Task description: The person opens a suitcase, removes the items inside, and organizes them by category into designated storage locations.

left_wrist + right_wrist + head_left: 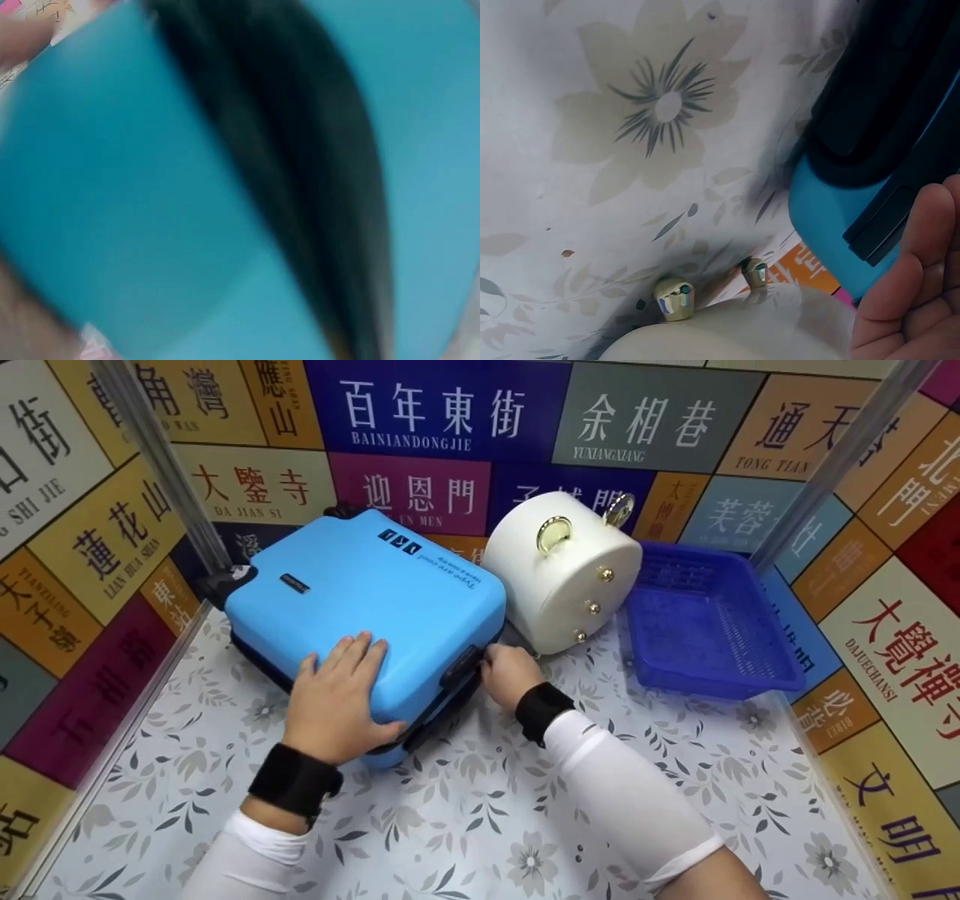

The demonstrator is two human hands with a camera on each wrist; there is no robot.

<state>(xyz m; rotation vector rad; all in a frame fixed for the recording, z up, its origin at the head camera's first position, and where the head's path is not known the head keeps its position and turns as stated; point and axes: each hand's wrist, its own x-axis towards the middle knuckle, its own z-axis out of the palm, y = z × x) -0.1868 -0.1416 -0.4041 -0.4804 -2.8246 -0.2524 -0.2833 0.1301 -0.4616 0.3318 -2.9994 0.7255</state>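
Note:
A blue hard-shell suitcase (pixel 360 600) lies on its side at the left, its dark zipper edge towards the right hand. Spread fingers of the left hand (pixel 337 697) rest flat on the lid near its front corner. At the right front side, beside the black handle (pixel 459 667), the right hand (pixel 511 679) has curled fingers against the dark edge; whether they pinch anything is hidden. The right wrist view shows that hand (pixel 922 292) close to a black strip (pixel 881 225) on the suitcase (pixel 832 217). Blue shell (pixel 135 202) and a blurred dark band (pixel 292 165) fill the left wrist view.
A cream rounded bag (pixel 555 577) with gold rings and studs leans close to the suitcase's right side. Right of it is a blue plastic basket (pixel 720 675). Sign-patterned walls (pixel 442 412) and clear corner posts enclose the floral surface (pixel 525 825).

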